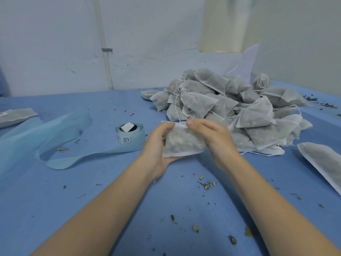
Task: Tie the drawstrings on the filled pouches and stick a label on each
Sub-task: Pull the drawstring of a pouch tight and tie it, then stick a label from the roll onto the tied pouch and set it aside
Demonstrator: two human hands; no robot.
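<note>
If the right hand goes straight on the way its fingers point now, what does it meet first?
Probably the left hand: the right hand points leftward across the top of the held white mesh pouch. Beyond that lies the light blue label roll; depth is unclear.

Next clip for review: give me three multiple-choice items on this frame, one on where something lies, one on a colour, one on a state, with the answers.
1. Where is the roll of labels relative to the pouch being held?
A. To its left
B. On the pile of pouches
C. Near the right edge of the view

2. What colour is the table cover?
A. Green
B. Blue
C. Red

3. How is the held pouch being handled?
A. Lying untouched on the table
B. Held by one hand only
C. Held by both hands

Answers: 1 A, the roll stands left of the left hand, apart from the pile. 2 B, the cover is blue all round. 3 C, the left hand cups it from below and the right hand grips its other side.
</note>
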